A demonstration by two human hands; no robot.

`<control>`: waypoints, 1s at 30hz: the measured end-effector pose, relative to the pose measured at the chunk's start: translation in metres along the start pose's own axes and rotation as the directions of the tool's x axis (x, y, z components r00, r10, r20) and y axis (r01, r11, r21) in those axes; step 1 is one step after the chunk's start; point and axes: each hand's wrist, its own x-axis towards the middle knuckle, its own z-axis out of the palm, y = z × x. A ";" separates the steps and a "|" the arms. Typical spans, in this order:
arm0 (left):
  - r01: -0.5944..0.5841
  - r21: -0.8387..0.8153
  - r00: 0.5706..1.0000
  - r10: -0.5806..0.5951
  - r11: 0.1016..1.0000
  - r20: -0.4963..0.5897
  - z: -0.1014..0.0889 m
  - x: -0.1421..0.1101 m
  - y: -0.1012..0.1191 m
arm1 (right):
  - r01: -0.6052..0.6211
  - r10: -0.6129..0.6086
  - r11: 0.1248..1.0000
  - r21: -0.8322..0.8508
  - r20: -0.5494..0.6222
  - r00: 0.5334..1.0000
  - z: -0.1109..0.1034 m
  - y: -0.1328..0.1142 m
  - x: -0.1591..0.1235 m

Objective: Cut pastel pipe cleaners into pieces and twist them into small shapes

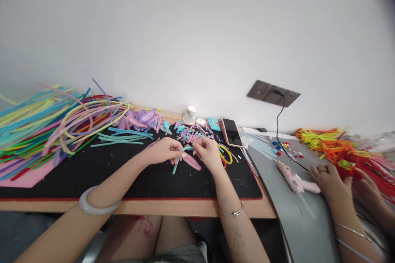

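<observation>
Over the black mat, my left hand is closed in a pinch on a teal pipe cleaner, whose tail hangs below my fingers. My right hand pinches the same teal strand a little to the right. Between and below my hands is a pink pipe cleaner loop, flattened like a petal; whether it is joined to the teal one is hidden by my fingers. Just behind lie many short pink and purple pipe cleaner pieces.
Long coloured pipe cleaners pile up at left. Along the back are purple loops, a paper cup and a phone. At right, a co-worker's hands hold something red beside a pink glue gun; a black cord runs from the wall socket.
</observation>
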 end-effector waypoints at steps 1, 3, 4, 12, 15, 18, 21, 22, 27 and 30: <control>-0.001 0.008 1.000 0.001 1.000 -0.031 -0.001 0.001 0.000 | 0.026 -0.027 0.999 -0.039 -0.024 0.999 -0.002 -0.001 0.001; 0.005 0.019 0.997 -0.004 1.000 -0.080 -0.001 0.002 -0.002 | 0.061 -0.064 0.995 -0.084 -0.032 0.997 -0.004 -0.002 0.001; 0.007 0.020 0.995 -0.005 1.000 -0.097 -0.001 0.002 -0.003 | 0.063 -0.064 0.994 -0.086 -0.016 0.998 -0.005 -0.002 0.002; -0.015 0.007 0.989 0.016 1.000 -0.145 -0.001 0.003 -0.002 | 0.061 -0.045 0.988 -0.144 0.110 0.993 -0.009 -0.003 0.002; -0.019 -0.016 0.985 0.016 1.000 -0.174 -0.002 0.003 -0.001 | 0.135 -0.118 0.968 -0.210 0.095 0.988 -0.011 -0.003 0.002; -0.020 -0.031 0.978 0.013 0.999 -0.210 -0.002 0.004 -0.002 | 0.163 -0.141 0.958 -0.236 0.104 0.984 -0.012 -0.005 0.002; -0.032 -0.028 0.969 0.024 0.999 -0.246 -0.002 0.005 -0.004 | 0.152 -0.128 0.966 -0.208 0.124 0.984 -0.011 -0.004 0.002; -0.037 -0.025 0.966 0.030 0.999 -0.257 -0.002 0.006 -0.004 | 0.144 -0.119 0.969 -0.199 0.132 0.984 -0.011 -0.003 0.002; -0.033 -0.011 0.959 0.028 0.999 -0.281 -0.002 0.006 -0.005 | 0.126 -0.097 0.975 -0.183 0.156 0.983 -0.010 0.001 0.003; -0.031 -0.009 0.961 0.027 0.999 -0.276 -0.002 0.005 -0.005 | 0.137 -0.108 0.976 -0.171 0.170 0.980 -0.009 0.002 0.004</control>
